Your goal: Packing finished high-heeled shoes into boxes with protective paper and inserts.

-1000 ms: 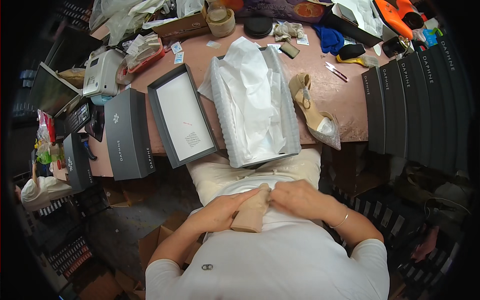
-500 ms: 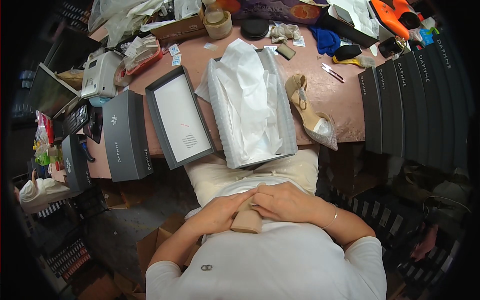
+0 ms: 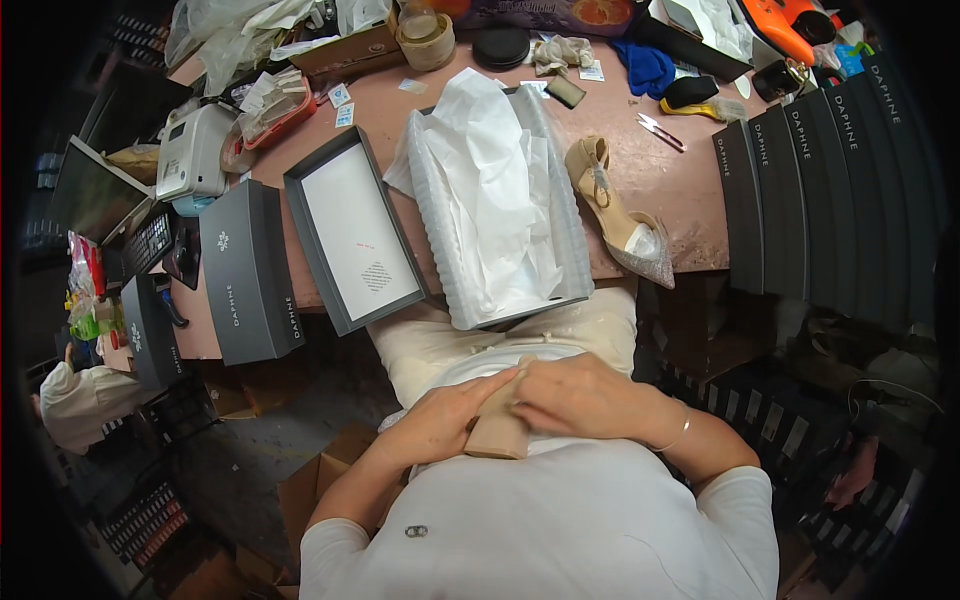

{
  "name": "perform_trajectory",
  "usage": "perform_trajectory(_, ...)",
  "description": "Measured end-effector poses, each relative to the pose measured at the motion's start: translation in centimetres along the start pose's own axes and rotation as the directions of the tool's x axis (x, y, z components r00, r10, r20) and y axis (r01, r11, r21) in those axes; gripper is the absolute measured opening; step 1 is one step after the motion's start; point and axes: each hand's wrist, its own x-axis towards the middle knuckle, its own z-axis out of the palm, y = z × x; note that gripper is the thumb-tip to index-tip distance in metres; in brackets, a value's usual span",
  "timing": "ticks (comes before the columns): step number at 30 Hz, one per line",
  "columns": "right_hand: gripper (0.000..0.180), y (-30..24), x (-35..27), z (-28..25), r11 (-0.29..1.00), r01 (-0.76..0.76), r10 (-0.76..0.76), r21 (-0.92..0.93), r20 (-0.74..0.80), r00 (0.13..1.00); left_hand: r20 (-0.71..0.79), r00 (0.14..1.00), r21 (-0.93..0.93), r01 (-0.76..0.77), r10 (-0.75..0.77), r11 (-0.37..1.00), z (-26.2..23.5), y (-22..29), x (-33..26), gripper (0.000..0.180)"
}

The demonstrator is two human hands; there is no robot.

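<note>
In my lap lies a beige block-heeled shoe [image 3: 500,432]. My left hand [image 3: 445,418] grips its left side and my right hand [image 3: 583,397] covers its top, so most of the shoe is hidden. Just beyond my knees, an open shoe box [image 3: 568,240] lined with white tissue paper [image 3: 492,190] sits at the near edge of the brown table [image 3: 690,190]. The matching beige heeled shoe [image 3: 618,212] with a glittery toe lies on the table to the right of the box.
The grey box lid [image 3: 355,235] lies inside-up left of the open box. A closed grey shoe box [image 3: 250,285] is further left. Several grey boxes [image 3: 830,190] stand in a row at right. Scissors [image 3: 660,131], a label printer [image 3: 195,152] and clutter fill the far table.
My hands have shifted slightly on the shoe in my lap, the right hand sliding further left over it. The table items have not moved.
</note>
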Motion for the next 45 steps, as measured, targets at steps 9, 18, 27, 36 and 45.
perform_trajectory(9, 0.016, -0.5, 0.5, 0.8, 1.000, 0.007, -0.007, -0.012, 0.005, 1.000, 0.003, 0.999, 0.020, 0.040, -0.040, 0.999, 0.0, 0.1, -0.2, 0.074)
perform_trajectory(18, 0.019, 0.8, -1.8, -0.8, 0.942, -0.269, 0.268, 0.200, 0.033, 0.963, -0.012, 0.998, 0.010, 0.055, -0.054, 0.998, 0.0, 0.2, -0.4, 0.075)
perform_trajectory(27, 0.016, 0.4, -0.7, 2.9, 0.984, -0.097, 0.111, 0.150, -0.093, 0.989, 0.038, 0.996, 0.037, 0.077, -0.078, 0.996, 0.1, -0.2, -0.2, 0.074)
perform_trajectory(36, 0.016, 0.6, -2.5, 2.2, 0.964, -0.124, 0.140, 0.236, -0.052, 0.989, -0.030, 0.999, 0.003, -0.027, 0.027, 1.000, 0.3, -0.2, 0.0, 0.074)
perform_trajectory(45, 0.017, 0.6, -2.2, 0.9, 0.957, -0.174, 0.167, 0.233, 0.052, 0.985, 0.012, 1.000, -0.013, -0.017, 0.017, 1.000, 0.0, -0.3, 0.2, 0.076)
